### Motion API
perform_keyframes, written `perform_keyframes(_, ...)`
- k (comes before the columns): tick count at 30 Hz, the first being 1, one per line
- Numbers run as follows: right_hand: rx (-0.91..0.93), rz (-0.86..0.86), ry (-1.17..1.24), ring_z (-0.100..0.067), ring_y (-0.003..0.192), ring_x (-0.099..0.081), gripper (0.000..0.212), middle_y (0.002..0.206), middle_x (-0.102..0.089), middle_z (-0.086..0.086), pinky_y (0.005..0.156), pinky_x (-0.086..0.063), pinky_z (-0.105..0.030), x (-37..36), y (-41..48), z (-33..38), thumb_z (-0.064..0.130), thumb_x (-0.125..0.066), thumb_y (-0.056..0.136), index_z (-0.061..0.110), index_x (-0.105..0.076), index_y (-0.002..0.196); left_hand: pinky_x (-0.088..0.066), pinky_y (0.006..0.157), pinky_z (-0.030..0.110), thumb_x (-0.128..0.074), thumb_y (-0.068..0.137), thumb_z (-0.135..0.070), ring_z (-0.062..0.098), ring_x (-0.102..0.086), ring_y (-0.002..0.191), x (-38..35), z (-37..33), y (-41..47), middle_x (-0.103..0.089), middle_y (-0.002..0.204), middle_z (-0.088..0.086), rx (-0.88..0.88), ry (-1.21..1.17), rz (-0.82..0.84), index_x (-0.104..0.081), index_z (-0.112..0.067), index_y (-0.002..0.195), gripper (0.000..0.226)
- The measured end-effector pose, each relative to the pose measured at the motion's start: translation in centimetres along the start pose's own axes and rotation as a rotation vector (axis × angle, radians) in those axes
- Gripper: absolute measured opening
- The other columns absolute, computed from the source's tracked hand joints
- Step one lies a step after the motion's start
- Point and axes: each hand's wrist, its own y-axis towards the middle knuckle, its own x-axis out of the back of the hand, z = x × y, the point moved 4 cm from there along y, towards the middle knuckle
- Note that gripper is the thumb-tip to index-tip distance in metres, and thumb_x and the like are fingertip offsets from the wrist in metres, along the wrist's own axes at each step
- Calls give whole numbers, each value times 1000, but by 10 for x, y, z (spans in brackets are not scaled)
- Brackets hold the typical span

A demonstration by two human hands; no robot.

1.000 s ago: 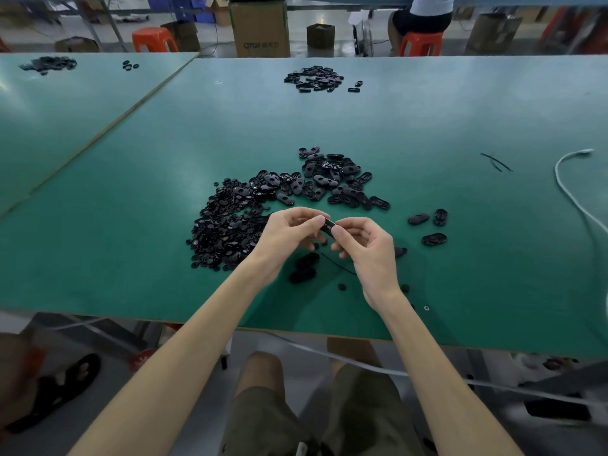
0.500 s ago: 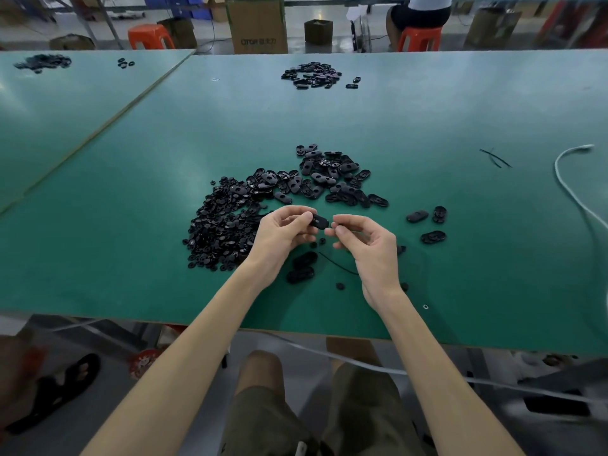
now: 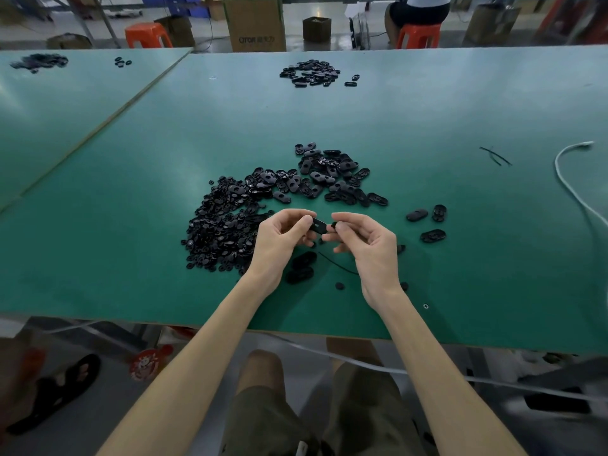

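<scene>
Our L hand (image 3: 283,240) pinches black oval plate (image 3: 319,225); R hand (image 3: 373,250) pinches small black bit (image 3: 334,224) just beside it, over worktop (image 3: 131,274) nr front edge.

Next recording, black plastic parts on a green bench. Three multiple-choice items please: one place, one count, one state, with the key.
1. Where do the separate oval pieces lie?
A. on the floor
B. on the table, right of the right hand
C. inside a cardboard box

2. How many of them are there?
A. one
B. six
C. three

3. What is the left hand doing?
A. pinching a flat black oval piece
B. lying flat
C. pulling a white cable

Key: 1 B, they lie on the green top to that hand's right. 2 C, three ovals lie apart there. 3 A, thumb and fingers clamp the piece, while the right hand pinches a small black part.
</scene>
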Motion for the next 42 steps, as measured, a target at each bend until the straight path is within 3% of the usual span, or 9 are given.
perform_keyframes(4,0,-16,-32,-20,79,-77,12,90,-80,-8,65,-56,-24,1,2,-1,2,-68,98,7,-77,105,-57,74,27,-67,99,-12,17,-69,76,0,-2,-1,-76,88,7,-9,-18,1,-74,-7,109,13)
perform_keyframes(12,13,-49,-82,-13,67,-70,5,77,-76,-1,59,-52,-22,2,1,-4,15,-73,98,11,-75,95,-60,74,29,-67,98,-5,27,-76,83,-4,-9,-5,-77,96,19,-10,-63,28,-73,1,110,15)
perform_keyframes(18,45,-80,-146,-12,68,-68,5,78,-75,3,58,-51,-23,4,0,-5,21,-73,98,18,-73,94,-63,78,31,-73,94,-9,33,-77,86,-8,-11,-8,-78,95,20,-2,-75,49,-74,1,108,17)
perform_keyframes(24,46,-109,-139,-11,69,-68,5,75,-73,3,60,-52,-25,4,1,-4,21,-75,97,16,-75,95,-62,81,30,-76,91,-9,28,-76,85,-5,-14,-10,-78,98,19,-11,-105,57,-75,0,107,18)
perform_keyframes(29,62,-104,-123,-15,72,-72,3,79,-76,-2,59,-52,-25,4,0,-2,19,-76,95,17,-77,93,-63,79,33,-76,91,-5,38,-76,95,-4,-13,-9,-76,102,22,-3,-124,36,-74,3,105,17)
perform_keyframes(34,82,-96,-144,-17,73,-74,4,85,-78,-1,57,-53,-24,3,-1,1,12,-76,94,16,-75,96,-63,80,32,-77,91,-9,35,-76,94,-5,-13,-9,-78,100,18,11,-107,43,-75,0,106,18)
perform_keyframes(42,130,-102,-247,-13,70,-72,6,78,-76,3,57,-54,-26,2,-2,3,20,-74,97,22,-74,91,-61,77,29,-78,90,-10,29,-77,89,-7,-14,-8,-78,97,16,-17,-93,60,-75,0,105,18)
